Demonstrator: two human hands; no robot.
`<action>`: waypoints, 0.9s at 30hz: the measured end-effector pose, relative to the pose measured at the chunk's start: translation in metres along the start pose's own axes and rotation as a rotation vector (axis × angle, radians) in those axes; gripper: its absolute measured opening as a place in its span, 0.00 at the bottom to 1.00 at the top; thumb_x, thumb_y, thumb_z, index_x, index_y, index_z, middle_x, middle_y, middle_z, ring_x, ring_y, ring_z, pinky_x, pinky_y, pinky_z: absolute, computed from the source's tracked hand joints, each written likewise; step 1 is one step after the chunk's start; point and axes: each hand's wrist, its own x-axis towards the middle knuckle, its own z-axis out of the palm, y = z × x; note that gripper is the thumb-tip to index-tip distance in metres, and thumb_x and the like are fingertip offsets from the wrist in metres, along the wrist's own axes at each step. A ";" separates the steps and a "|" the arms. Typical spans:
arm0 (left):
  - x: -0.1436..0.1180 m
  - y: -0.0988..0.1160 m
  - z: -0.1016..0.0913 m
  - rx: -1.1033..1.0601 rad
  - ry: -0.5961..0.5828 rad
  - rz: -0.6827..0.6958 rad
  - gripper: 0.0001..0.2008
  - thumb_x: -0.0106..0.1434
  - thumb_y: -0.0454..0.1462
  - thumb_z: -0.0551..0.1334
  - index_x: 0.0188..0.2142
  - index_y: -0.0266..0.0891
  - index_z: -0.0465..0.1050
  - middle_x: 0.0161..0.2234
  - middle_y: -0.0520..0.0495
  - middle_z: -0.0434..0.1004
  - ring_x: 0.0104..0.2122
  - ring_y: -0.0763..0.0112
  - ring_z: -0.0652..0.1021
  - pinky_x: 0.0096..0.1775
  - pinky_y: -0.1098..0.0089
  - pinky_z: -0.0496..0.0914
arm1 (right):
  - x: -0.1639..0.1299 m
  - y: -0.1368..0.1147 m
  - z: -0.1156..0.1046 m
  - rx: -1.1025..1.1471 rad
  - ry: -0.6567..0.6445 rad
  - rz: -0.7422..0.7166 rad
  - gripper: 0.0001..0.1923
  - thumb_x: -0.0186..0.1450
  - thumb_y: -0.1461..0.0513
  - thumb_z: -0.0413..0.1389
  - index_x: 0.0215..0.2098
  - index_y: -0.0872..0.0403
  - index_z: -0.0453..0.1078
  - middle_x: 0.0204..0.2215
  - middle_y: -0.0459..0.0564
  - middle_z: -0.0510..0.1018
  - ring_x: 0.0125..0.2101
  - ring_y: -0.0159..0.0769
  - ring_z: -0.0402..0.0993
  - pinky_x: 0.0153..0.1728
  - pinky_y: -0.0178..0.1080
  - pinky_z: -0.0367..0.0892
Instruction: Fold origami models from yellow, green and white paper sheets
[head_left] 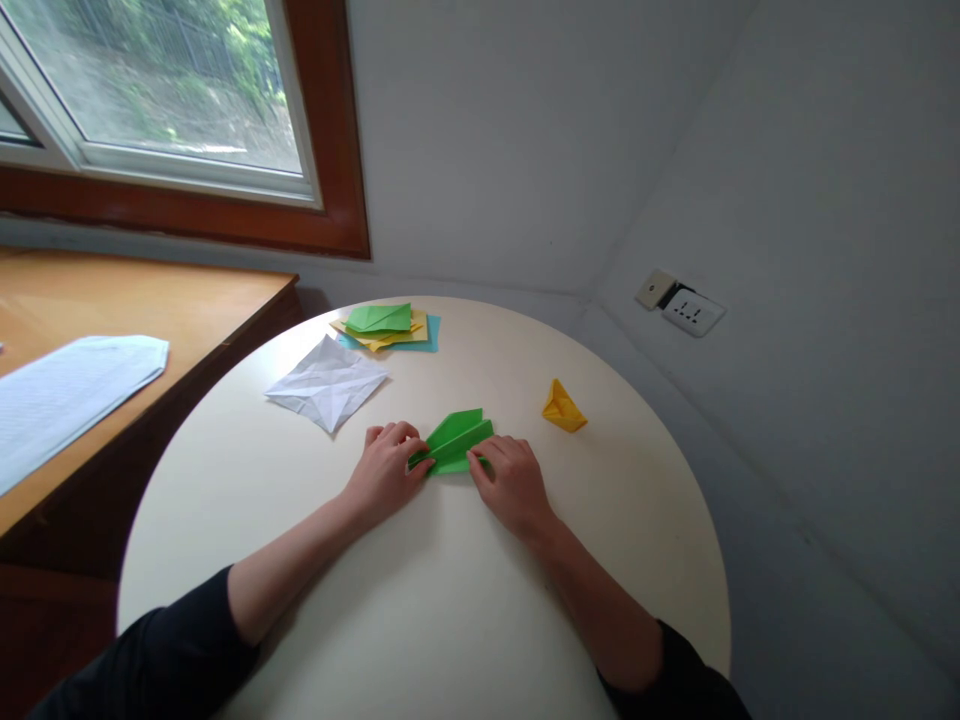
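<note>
A green paper plane lies on the round white table, its wings spread either side of a raised middle fold. My left hand pinches its narrow end between thumb and fingers. At the wider end, my right hand closes thumb and fingers on the near edge. The fingertips cover part of the paper at both ends. To the right sits a small folded yellow paper boat, apart from my hands. Beyond my left hand is a creased white paper sheet.
A pile of folded green, yellow and blue papers rests near the table's far edge. On the left stands a wooden desk with a stack of white sheets. A wall socket is on the right-hand wall; a window is at upper left.
</note>
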 end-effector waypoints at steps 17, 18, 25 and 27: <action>0.002 -0.005 0.001 -0.057 0.036 -0.049 0.06 0.58 0.34 0.56 0.27 0.40 0.71 0.32 0.49 0.73 0.32 0.69 0.72 0.41 0.63 0.59 | 0.000 0.000 -0.001 0.005 0.029 -0.025 0.08 0.62 0.64 0.51 0.26 0.54 0.68 0.25 0.46 0.75 0.29 0.33 0.69 0.33 0.36 0.56; 0.002 -0.005 0.001 -0.057 0.050 -0.051 0.07 0.58 0.34 0.56 0.28 0.40 0.71 0.32 0.49 0.73 0.32 0.69 0.71 0.41 0.63 0.59 | 0.000 0.000 -0.001 0.006 0.035 -0.027 0.08 0.62 0.64 0.51 0.26 0.54 0.68 0.25 0.47 0.75 0.29 0.33 0.69 0.33 0.36 0.56; 0.002 -0.009 0.005 -0.036 -0.017 -0.111 0.06 0.56 0.35 0.57 0.27 0.39 0.72 0.32 0.48 0.73 0.34 0.66 0.72 0.41 0.61 0.58 | 0.001 -0.003 -0.005 0.036 0.099 -0.036 0.08 0.62 0.65 0.51 0.26 0.54 0.68 0.24 0.46 0.75 0.28 0.33 0.68 0.33 0.36 0.57; 0.002 -0.009 0.006 -0.036 -0.031 -0.116 0.06 0.56 0.35 0.57 0.27 0.39 0.72 0.33 0.47 0.73 0.34 0.65 0.72 0.41 0.61 0.58 | 0.002 -0.003 -0.005 0.036 0.095 -0.036 0.08 0.62 0.64 0.51 0.25 0.54 0.68 0.24 0.46 0.75 0.28 0.33 0.68 0.33 0.36 0.57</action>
